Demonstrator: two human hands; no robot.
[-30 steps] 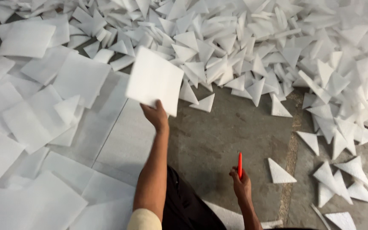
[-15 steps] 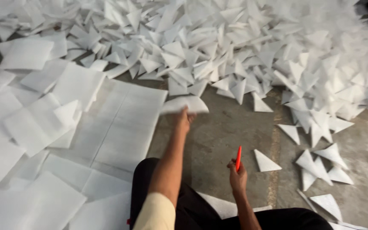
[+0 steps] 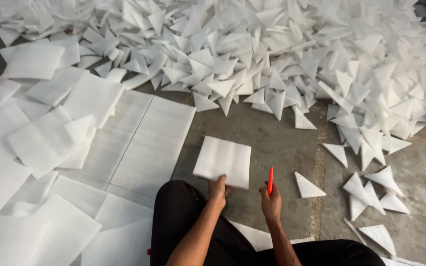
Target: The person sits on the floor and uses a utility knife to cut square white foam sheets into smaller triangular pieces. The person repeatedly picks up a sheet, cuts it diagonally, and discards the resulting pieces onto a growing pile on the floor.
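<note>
My left hand (image 3: 218, 189) grips the near edge of a white square foam sheet (image 3: 223, 160), which lies low over the grey concrete floor (image 3: 267, 138) in front of my knees. My right hand (image 3: 271, 199) is closed around a thin red cutter (image 3: 270, 181) that points upward, just right of the sheet. My legs in black trousers (image 3: 183, 226) fill the bottom of the view.
A big heap of white foam triangles (image 3: 282, 54) covers the far and right side of the floor. Loose triangles (image 3: 308, 187) lie close on the right. Large square foam sheets (image 3: 124, 143) are spread in layers on the left.
My left hand has brought the square foam sheet from the raised far position down toward me onto the floor. My right hand kept the red cutter upright, nearly still.
</note>
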